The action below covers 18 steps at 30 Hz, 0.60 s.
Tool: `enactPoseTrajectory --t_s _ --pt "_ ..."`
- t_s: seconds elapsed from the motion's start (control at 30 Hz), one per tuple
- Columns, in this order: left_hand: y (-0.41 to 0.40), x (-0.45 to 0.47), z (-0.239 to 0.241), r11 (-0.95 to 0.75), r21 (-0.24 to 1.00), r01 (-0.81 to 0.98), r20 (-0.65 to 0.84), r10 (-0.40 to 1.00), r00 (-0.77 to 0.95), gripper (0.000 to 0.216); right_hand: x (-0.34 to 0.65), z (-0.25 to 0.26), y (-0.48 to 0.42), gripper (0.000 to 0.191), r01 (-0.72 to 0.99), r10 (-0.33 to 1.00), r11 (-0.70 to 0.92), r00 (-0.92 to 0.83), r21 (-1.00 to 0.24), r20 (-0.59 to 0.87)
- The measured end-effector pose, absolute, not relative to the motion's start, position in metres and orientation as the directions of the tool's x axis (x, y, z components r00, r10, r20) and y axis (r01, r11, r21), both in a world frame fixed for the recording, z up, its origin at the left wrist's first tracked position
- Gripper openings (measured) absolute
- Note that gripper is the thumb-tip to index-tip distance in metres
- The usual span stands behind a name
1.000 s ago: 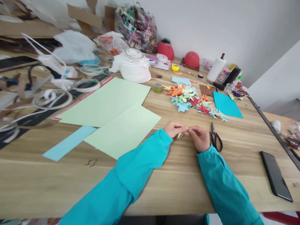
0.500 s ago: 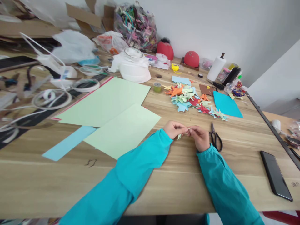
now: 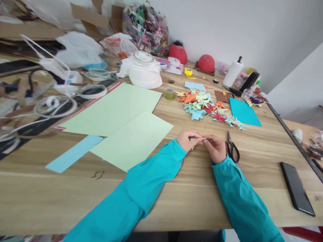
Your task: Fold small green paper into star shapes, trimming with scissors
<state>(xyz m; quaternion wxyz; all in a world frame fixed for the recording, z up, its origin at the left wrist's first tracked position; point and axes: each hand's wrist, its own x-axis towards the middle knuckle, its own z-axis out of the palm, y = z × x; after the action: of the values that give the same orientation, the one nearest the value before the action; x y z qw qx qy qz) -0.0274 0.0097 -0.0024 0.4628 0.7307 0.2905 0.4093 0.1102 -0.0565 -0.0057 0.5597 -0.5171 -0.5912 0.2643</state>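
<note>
My left hand (image 3: pixel 187 140) and my right hand (image 3: pixel 214 146) meet over the table, fingertips together. Both pinch a small folded piece of pale green paper (image 3: pixel 193 147), most of which my fingers hide. Just right of my right hand lies a pair of black-handled scissors (image 3: pixel 232 148), blades pointing away. Beyond my hands is a pile of folded paper cranes (image 3: pixel 202 105) in orange, green, blue and red. Left of my left hand lie large pale green sheets (image 3: pixel 141 137), overlapping, with a light blue strip (image 3: pixel 74 154) partly under them.
A black phone (image 3: pixel 297 188) lies near the right edge. A turquoise sheet (image 3: pixel 244 112) is beside the cranes, and a roll of green tape (image 3: pixel 169 93) to their left. White cables (image 3: pixel 57 106), a white cap (image 3: pixel 145 75) and plastic bags (image 3: pixel 78 50) fill the left and back.
Both hands stay in nearly the same place. The small green paper between the fingers has shifted slightly, and less of it hangs below the left fingers.
</note>
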Motion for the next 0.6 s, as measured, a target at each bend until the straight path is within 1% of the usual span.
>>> enactPoseTrajectory --t_s 0.07,0.13,0.23,0.3,0.37,0.5,0.6 --pt "0.010 -0.028 -0.004 -0.528 0.844 0.090 0.428 0.766 0.479 0.013 0.111 -0.007 -0.057 0.016 0.453 0.873 0.358 0.149 -0.816 0.465" --pt "0.011 -0.028 -0.006 -0.659 0.743 0.118 0.536 0.692 0.483 0.015 0.111 -0.008 -0.057 0.018 0.594 0.840 0.378 0.103 -0.710 0.533" --pt "0.012 -0.029 -0.010 -0.812 0.560 0.165 0.650 0.554 0.520 0.021 0.112 -0.009 -0.056 0.019 0.717 0.813 0.398 0.013 -0.572 0.582" --pt "0.012 -0.030 -0.011 -0.863 0.466 0.197 0.685 0.493 0.537 0.024 0.112 -0.010 -0.055 0.020 0.751 0.800 0.412 -0.026 -0.517 0.600" --pt "0.013 -0.031 -0.012 -0.889 0.401 0.222 0.701 0.454 0.550 0.025 0.114 -0.012 -0.054 0.020 0.776 0.795 0.413 -0.051 -0.477 0.605" --pt "0.014 -0.031 -0.015 -0.918 0.311 0.246 0.713 0.396 0.578 0.027 0.117 -0.016 -0.053 0.020 0.814 0.800 0.405 -0.093 -0.418 0.593" --pt "0.015 -0.031 -0.018 -0.932 0.264 0.249 0.725 0.362 0.586 0.026 0.118 -0.018 -0.052 0.019 0.821 0.796 0.409 -0.108 -0.398 0.596"
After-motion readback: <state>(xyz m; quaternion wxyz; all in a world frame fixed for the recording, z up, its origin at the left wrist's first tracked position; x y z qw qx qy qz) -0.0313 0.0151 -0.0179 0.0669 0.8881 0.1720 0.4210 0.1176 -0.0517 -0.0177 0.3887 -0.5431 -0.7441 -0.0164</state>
